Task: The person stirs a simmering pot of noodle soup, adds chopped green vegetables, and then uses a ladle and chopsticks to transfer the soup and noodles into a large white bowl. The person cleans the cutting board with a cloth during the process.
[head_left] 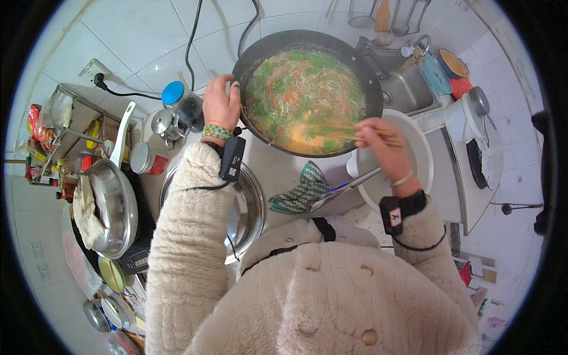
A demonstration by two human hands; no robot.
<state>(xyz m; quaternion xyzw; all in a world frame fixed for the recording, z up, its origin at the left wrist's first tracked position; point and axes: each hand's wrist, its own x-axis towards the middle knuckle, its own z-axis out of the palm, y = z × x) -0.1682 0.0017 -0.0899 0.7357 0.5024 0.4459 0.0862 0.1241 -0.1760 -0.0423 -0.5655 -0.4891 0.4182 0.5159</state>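
A large dark wok (370, 89) holds a soup of white strands, orange shreds and chopped greens (305, 83). My left hand (220, 106) is closed at the wok's left rim; its fingertips are partly hidden there. Long wooden chopsticks (337, 131) are pinched in my right hand (378, 142), over the wok's near right edge. Their tips are smeared by motion and reach into the soup, beside an orange-yellow patch.
Close by are a white basin (414, 127), a patterned cloth (305, 189), a metal-handled utensil (349, 184) and a steel bowl (254, 201). A lidded pan (121, 207) stands left; a blue-lidded jar (177, 100) is by my left hand. The sink (408, 83) lies far right.
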